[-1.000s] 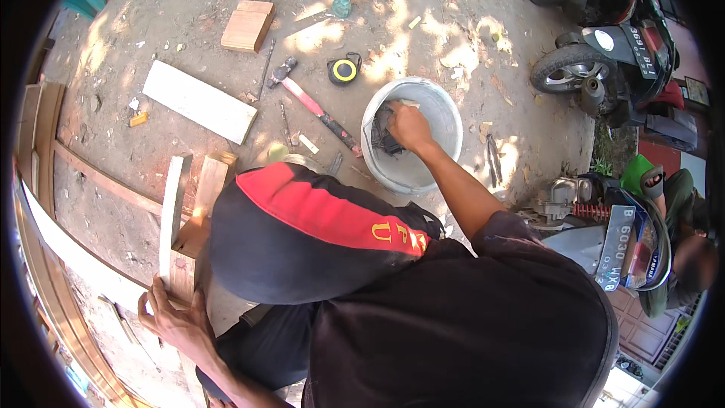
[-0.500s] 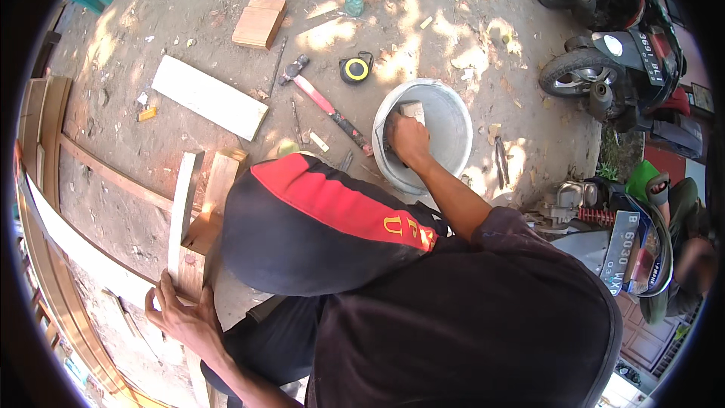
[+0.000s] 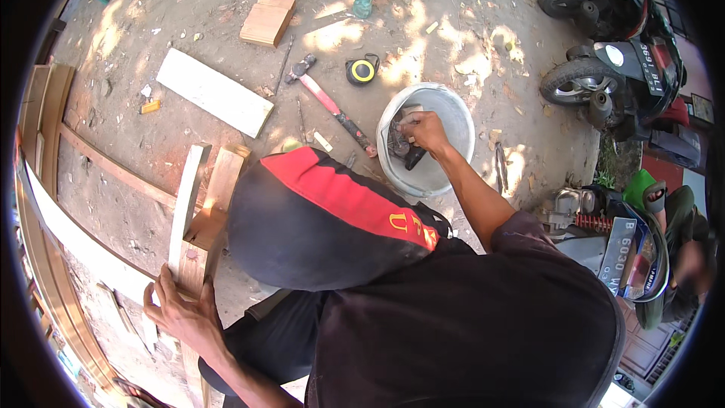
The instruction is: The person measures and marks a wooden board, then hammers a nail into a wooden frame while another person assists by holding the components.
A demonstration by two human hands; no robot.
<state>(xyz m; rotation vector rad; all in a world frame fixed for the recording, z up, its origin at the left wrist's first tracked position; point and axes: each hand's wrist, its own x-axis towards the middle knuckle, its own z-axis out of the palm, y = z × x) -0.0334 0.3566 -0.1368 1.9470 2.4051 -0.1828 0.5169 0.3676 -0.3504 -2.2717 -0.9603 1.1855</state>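
Overhead view of a person crouched on bare, sun-dappled ground, wearing a black cap with a red panel and a dark shirt. The right hand was reaching into a white bucket that stood on the dirt in front of the person; its fingers were curled around a small pale piece at the bucket's inner edge, and dark objects lay beneath the hand, too indistinct to identify. Whether the grip was a pinch or a full clasp could not be determined. The left hand rested at the lower left with fingers spread, pressed flat on the near end of a wooden assembly made of 2 narrow slats joined by short blocks. This assembly lay just to the left of the cap, across a long curved plank.

Between the assembly and the bucket lay a hammer with a red and black handle, its head pointing away from the person. A yellow and black tape measure sat just beyond the bucket. A flat white board and a short wooden block lay farther out. 2 parked motorcycles stood at the upper right, well apart from the bucket.
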